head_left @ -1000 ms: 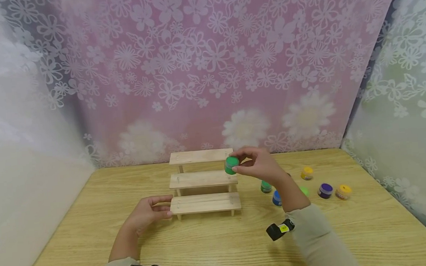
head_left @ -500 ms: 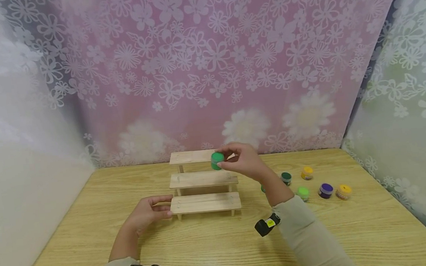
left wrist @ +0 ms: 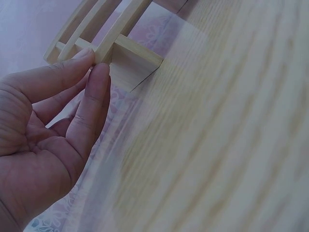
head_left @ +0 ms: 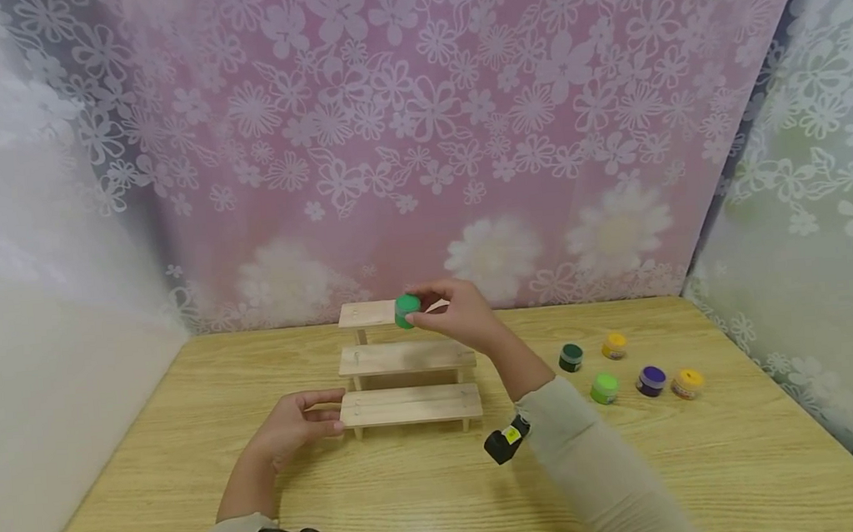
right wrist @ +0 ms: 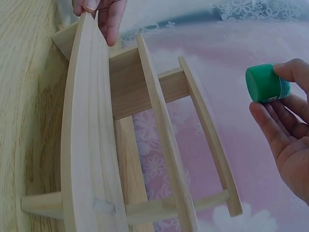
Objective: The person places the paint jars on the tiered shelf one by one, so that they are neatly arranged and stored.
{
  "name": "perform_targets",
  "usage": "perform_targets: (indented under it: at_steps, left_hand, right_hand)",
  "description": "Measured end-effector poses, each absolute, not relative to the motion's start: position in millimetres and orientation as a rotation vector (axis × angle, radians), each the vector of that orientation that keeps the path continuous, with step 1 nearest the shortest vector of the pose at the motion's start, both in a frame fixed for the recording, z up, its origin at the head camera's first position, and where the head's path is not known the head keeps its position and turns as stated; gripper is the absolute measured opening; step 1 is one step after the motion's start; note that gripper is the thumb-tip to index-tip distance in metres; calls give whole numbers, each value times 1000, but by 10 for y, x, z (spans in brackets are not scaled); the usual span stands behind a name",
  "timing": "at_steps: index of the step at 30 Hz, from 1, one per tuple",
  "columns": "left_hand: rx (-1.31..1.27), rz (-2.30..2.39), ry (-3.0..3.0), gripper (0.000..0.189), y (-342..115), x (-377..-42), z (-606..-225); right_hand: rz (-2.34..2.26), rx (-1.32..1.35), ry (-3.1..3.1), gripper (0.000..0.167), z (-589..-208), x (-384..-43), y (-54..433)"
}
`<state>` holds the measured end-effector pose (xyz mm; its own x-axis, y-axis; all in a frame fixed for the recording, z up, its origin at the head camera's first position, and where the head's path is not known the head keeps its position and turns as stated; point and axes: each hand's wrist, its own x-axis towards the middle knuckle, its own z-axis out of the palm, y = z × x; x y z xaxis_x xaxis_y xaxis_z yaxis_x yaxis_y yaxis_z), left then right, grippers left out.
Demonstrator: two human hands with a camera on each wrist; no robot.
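A three-tier wooden display stand rests on the table. My left hand pinches the left end of its lowest tier between thumb and fingers, as the left wrist view shows close up at the tier's corner. Held by its sides in the thumb and fingers of my right hand is a small green paint jar, lid up. In the head view the jar overlaps the top tier. From the right wrist, a gap shows between the jar and the top tier.
Right of the stand, several paint jars stand on the wood-grain table: dark green, two yellow, light green and purple. A pink floral curtain hangs behind the table.
My right hand has carried the green paint jar leftward and slightly up, from the stand's right end to over the top tier's middle. My left hand has stayed on the lowest tier.
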<state>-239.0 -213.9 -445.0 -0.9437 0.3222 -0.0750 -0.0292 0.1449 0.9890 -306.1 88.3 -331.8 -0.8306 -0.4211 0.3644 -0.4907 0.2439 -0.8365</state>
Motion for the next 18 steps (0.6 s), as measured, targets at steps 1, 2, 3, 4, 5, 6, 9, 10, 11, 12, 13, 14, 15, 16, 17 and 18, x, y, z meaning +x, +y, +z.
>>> perform_targets:
  at_steps: [1, 2, 3, 4, 5, 6, 9, 10, 11, 12, 13, 14, 15, 16, 17, 18]
  left_hand:
    - [286, 1873, 2156, 61, -2139, -2389, -4447]
    - [285, 1874, 2155, 61, -2138, -2389, -4446]
    - [285, 1874, 2155, 61, -2137, -2389, -4444]
    - [284, 1873, 2154, 61, -2136, -2389, -4443]
    - [284, 1873, 2152, 61, -2134, -2390, -4443]
    - [283, 1874, 2151, 62, -2133, -2390, -4443]
    - [282, 1876, 2148, 62, -2130, -2394, -4446]
    - [280, 1878, 2147, 62, -2130, -2395, -4446]
    - [279, 1881, 2145, 62, -2131, -2396, -4446]
    - [277, 1881, 2146, 61, -2132, -2396, -4446]
    - [275, 1882, 2145, 61, -2133, -2397, -4446]
    - [274, 1882, 2145, 61, -2136, -2399, -4446]
    - [274, 1882, 2145, 61, -2138, -2399, -4445]
    - [273, 1883, 2142, 61, -2140, -2399, -4446]
    - [273, 1881, 2142, 61, -2144, -2402, -4449]
    - [276, 1880, 2142, 61, -2147, -2404, -4452]
  right_hand:
    - [1668, 887, -2432, 38, -3314, -3077, 853]
    - [1666, 886, -2438, 38, -3311, -3092, 825]
    - [1670, 884, -2441, 38, -3309, -3106, 801]
    - [1670, 887, -2443, 39, -3309, -3120, 778]
    - [1669, 893, -2446, 40, -3309, -3133, 755]
    - [1671, 897, -2449, 39, -3306, -3143, 731]
    - [1661, 901, -2455, 41, -3312, -3174, 659]
    - [1650, 903, -2458, 40, -3317, -3186, 630]
    - [1637, 906, -2461, 39, -3321, -3198, 600]
    - [1623, 907, -2464, 38, -3327, -3208, 570]
    - [1599, 907, -2470, 38, -3333, -3220, 539]
    - [1581, 906, -2476, 37, -3339, -3231, 508]
    - [1557, 901, -2484, 35, -3345, -3241, 477]
    - [1537, 895, -2492, 35, -3351, -3251, 446]
    - [1524, 884, -2502, 35, -3356, -3262, 417]
    - [1515, 875, -2511, 35, -3362, -3274, 389]
